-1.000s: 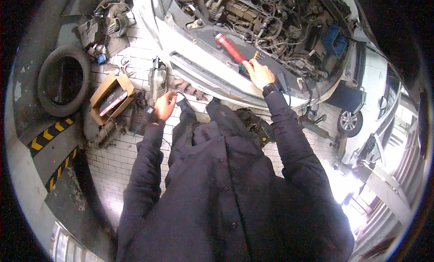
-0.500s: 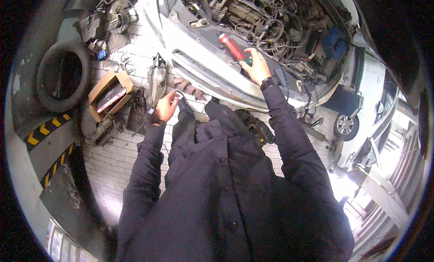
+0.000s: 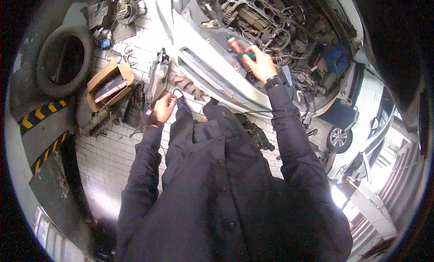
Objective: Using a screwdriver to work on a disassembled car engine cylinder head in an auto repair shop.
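My right hand point(image 3: 262, 66) reaches over the white car's front edge, its fingers closed round a small dark green thing point(image 3: 246, 55) whose kind I cannot make out. That green thing lies across the middle of a red can point(image 3: 233, 45), which stands or leans on the dark panel behind the car's front edge. Whether my fingers also touch the can I cannot tell. Lower to the left, my left hand point(image 3: 163, 109) hangs in the air over the tiled floor, fingers loosely bent and nothing visible in them. Both wrists wear dark bands.
An opened engine bay point(image 3: 260, 15) lies beyond the car's front edge. At left are a removed headlight point(image 3: 159, 72), an open cardboard box point(image 3: 123, 71), a tyre point(image 3: 44, 83) and car parts. Another white car's wheel point(image 3: 339, 138) shows at right.
My right hand has moved up and left along the red can, carrying the green thing from near its base to its middle. The whole view has shifted slightly. My left hand has barely moved.
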Motion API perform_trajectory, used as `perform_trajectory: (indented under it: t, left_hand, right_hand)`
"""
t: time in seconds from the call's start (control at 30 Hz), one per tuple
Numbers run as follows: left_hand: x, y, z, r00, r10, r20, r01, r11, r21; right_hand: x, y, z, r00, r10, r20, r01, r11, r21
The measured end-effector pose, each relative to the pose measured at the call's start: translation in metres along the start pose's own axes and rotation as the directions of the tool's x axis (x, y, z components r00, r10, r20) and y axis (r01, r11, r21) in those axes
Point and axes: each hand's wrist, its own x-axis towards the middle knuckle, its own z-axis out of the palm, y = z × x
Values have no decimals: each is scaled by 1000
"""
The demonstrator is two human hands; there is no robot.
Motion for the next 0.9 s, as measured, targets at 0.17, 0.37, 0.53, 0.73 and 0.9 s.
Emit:
perform_trajectory:
  t: [0.17,0.37,0.53,0.73,0.9]
  left_hand:
    - [-12,-17,-4,998,-56,-32,56,998,-3]
    - [-23,-33,-17,998,-49,-50,47,998,-49]
    - [-26,-42,-17,994,-79,-71,74,994,-75]
    - [-18,-47,-11,994,-91,-63,88,995,-55]
    - [-16,-51,-9,991,-72,-116,60,993,-105]
  right_hand:
    - [25,-9,18,999,-37,-16,37,999,-9]
    - [33,6,33,1000,-17,-18,15,996,-92]
    - [32,-6,29,998,52,32,-47,990,-134]
    - [31,1,33,999,45,22,-42,993,-111]
    - [34,-23,29,990,136,35,-127,973,-191]
